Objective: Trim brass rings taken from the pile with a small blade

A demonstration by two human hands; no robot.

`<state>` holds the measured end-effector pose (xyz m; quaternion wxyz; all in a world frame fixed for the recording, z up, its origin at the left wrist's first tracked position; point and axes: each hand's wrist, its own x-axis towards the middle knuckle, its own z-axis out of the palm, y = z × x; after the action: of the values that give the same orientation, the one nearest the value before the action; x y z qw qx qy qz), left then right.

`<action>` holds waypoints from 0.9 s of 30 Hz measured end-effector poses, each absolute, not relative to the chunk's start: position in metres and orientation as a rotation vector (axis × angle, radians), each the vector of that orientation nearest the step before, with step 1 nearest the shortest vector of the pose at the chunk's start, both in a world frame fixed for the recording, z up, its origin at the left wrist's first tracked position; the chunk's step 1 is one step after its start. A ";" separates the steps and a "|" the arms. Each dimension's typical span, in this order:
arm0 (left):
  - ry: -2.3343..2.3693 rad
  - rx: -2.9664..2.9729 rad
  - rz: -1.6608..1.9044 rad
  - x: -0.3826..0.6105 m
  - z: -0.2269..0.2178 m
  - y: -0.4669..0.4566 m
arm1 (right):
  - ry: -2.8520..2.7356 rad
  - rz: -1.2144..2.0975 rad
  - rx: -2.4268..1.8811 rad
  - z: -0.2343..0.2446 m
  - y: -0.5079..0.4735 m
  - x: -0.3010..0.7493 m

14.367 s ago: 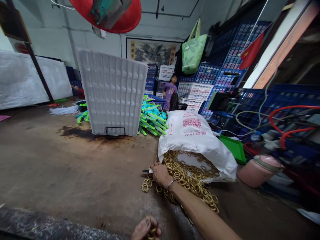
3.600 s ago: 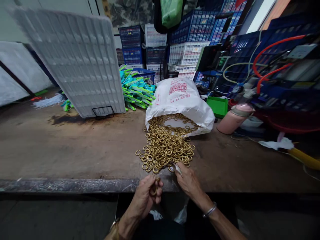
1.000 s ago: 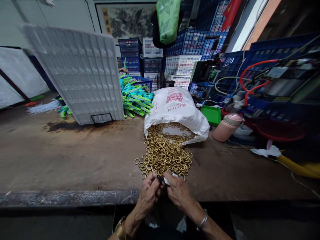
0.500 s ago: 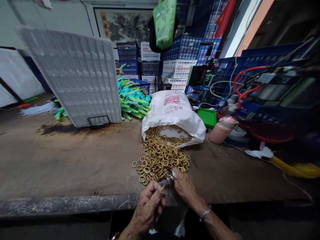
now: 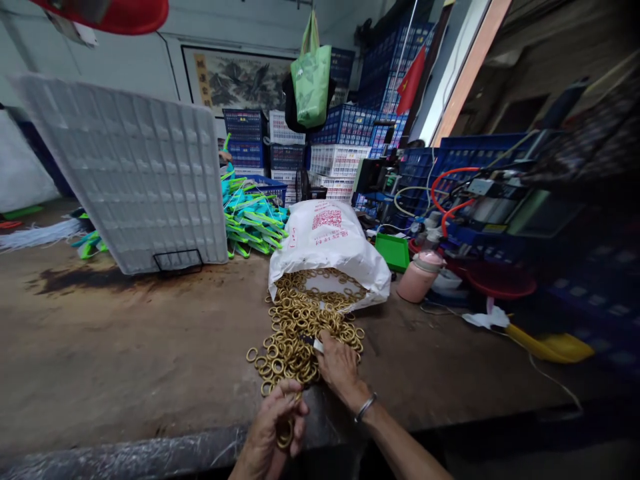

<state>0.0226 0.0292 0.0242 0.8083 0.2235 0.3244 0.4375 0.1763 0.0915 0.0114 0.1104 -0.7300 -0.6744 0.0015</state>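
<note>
1. Stained brown workbench point(image 5: 125, 347) across the whole foreground; stacked blue and white crates point(image 5: 340, 133) along the back wall, with a green bag point(image 5: 311, 80) hanging in front of them.
2. Near the middle of the bench, a white sack point(image 5: 327, 243) on its side, mouth turned toward the near edge.
3. Out of that mouth, a heap of brass rings point(image 5: 295, 330), touching the sack and spreading toward the near edge.
4. At the near edge, just short of the heap, the left hand point(image 5: 273, 430), clenched around a small stack of rings point(image 5: 286, 432).
5. On the near right side of the heap, the right hand point(image 5: 340, 367), fingers closed on a small tool point(image 5: 313, 342) with a pale body and a dark tip pointing left over the rings; metal bangle point(image 5: 366, 408) on the wrist.
6. Toward the far left corner, a white moulded tray point(image 5: 125, 173) propped up on a black wire stand, leaning back; green and blue plastic pieces point(image 5: 253, 220) piled between tray and sack.
7. Right of the sack, a green bin point(image 5: 393, 251), with a pink flask point(image 5: 419, 277) just beside it.
8. Well apart, toward the right edge, a yellow scoop point(image 5: 547, 347).
</note>
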 end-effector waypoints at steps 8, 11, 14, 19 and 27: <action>0.699 0.276 0.895 0.019 0.010 0.035 | -1.938 0.039 -2.207 0.007 0.093 0.184; 0.709 0.268 0.890 0.019 0.003 0.038 | -1.938 0.068 -2.193 0.005 0.091 0.186; 0.693 0.308 0.901 0.022 0.004 0.040 | -1.964 0.110 -2.130 0.000 0.089 0.188; 0.714 0.318 0.854 0.029 -0.001 0.043 | -1.959 0.069 -2.093 -0.009 0.087 0.186; 0.652 0.538 0.844 0.027 -0.032 0.054 | -1.940 -0.007 -2.012 -0.018 0.092 0.191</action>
<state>0.0267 0.0538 -0.0317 0.8268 0.2532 0.3071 0.3975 0.1908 0.0916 -0.0185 0.1722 -0.7091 -0.6838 -0.0023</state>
